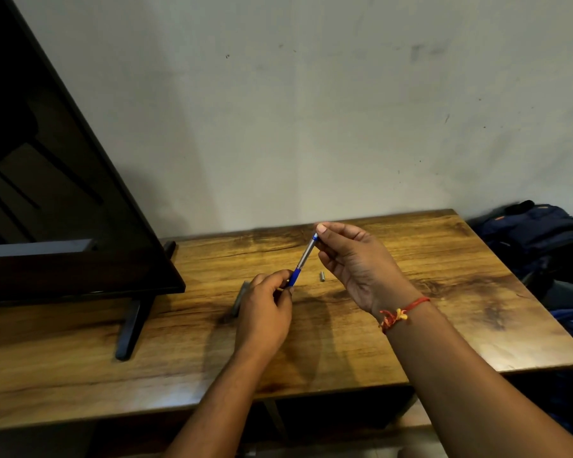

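Observation:
A pen (304, 258) with a grey barrel and a blue grip is held tilted above the wooden table (411, 325). My left hand (265, 312) pinches its lower blue end. My right hand (358, 262), with a red thread on the wrist, pinches the pen's upper blue tip between thumb and forefinger. A small grey cylindrical part (322, 276) lies on the table between my hands. A grey flat object (240, 299) lies on the table, partly hidden behind my left hand.
A dark flat screen (63, 193) on a black foot (129, 328) stands at the left of the table. A pale wall (311, 110) rises behind. A dark blue backpack (540, 233) sits beyond the table's right edge.

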